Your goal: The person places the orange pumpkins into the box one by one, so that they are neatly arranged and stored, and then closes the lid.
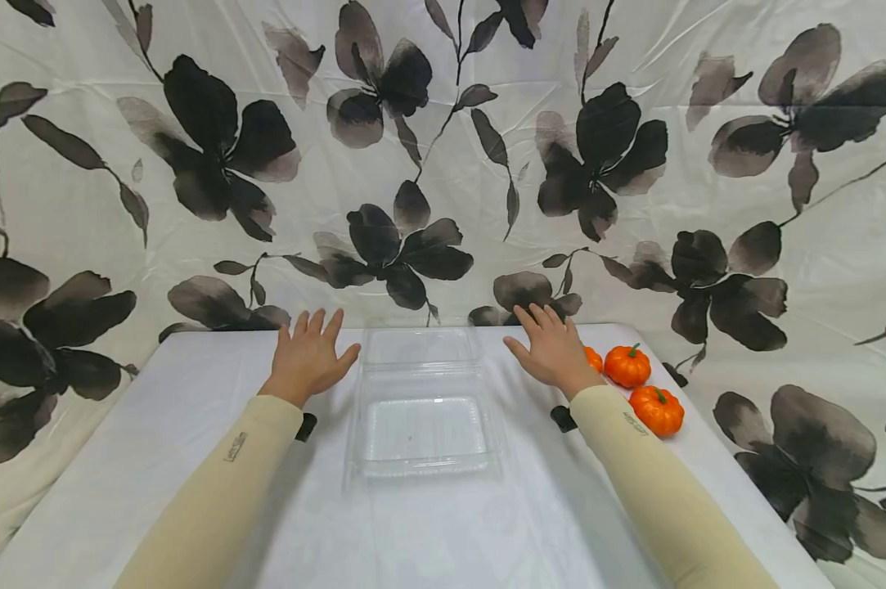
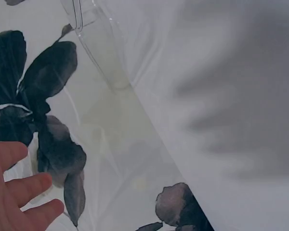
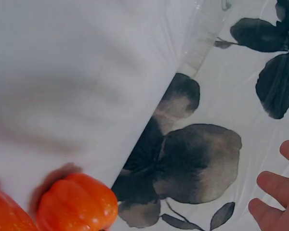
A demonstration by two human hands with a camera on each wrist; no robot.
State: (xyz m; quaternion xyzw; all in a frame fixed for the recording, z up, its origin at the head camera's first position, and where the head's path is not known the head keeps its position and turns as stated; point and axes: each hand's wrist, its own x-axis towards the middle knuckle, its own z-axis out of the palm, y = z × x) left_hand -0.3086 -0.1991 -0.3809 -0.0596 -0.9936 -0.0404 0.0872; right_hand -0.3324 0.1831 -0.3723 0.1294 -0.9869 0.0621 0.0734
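A clear plastic clamshell container [image 1: 424,470] lies opened out on the white table, its lid [image 1: 419,348] folded back toward the far edge. To its left, my left hand [image 1: 306,360] hovers with fingers spread and nothing in it; the left wrist view shows its fingers [image 2: 31,187] at the lower left. My right hand [image 1: 549,352] hovers on the container's other side, fingers extended and holding nothing. Close by it are orange mini pumpkins: one [image 1: 627,366] near the far corner, another [image 1: 658,411] nearer me, and a third [image 1: 593,359] partly hidden behind the hand.
The white-covered table [image 1: 443,540] ends just past the container. A curtain with dark flowers [image 1: 406,245] hangs behind it and along both sides. The pumpkins sit near the table's right edge.
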